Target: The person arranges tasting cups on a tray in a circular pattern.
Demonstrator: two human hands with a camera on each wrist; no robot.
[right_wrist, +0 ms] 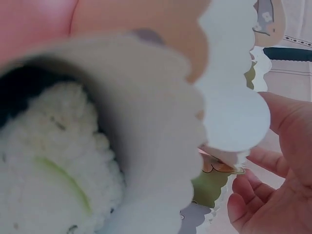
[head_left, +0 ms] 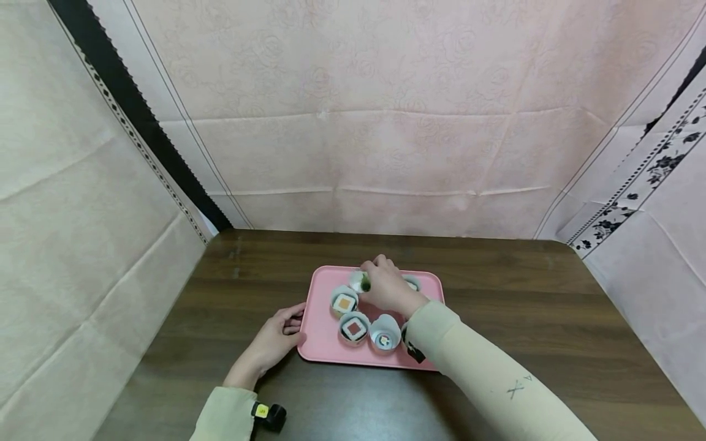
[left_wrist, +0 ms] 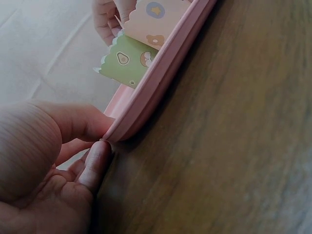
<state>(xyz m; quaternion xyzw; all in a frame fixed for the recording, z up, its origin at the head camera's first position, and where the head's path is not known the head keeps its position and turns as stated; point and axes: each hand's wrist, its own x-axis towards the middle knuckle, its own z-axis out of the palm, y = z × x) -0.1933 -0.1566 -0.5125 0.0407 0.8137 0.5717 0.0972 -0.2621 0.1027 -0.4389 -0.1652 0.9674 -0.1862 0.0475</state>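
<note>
My left hand (head_left: 276,340) pinches the left edge of a pink tray (head_left: 320,344) between thumb and fingers, clearly seen in the left wrist view. At the tray's back left, my right hand (head_left: 388,288) holds a scallop-edged paper cup (head_left: 357,282) by its rim, with something green at its mouth. Nearer me stand paper cups holding a rice piece with a yellow-orange centre (head_left: 344,303), a rice piece with a reddish centre (head_left: 353,329) and a smaller piece (head_left: 385,339). Close to the right wrist camera, a rice roll (right_wrist: 63,161) with a green strip sits in a cup.
Another cup (head_left: 412,282) shows partly behind my right hand. The tray lies on a dark wooden table (head_left: 265,257). Pale patterned cloth (head_left: 386,153) hangs behind the table and at both sides. Green (left_wrist: 127,61) and pink (left_wrist: 156,22) printed cups stand along the tray's edge.
</note>
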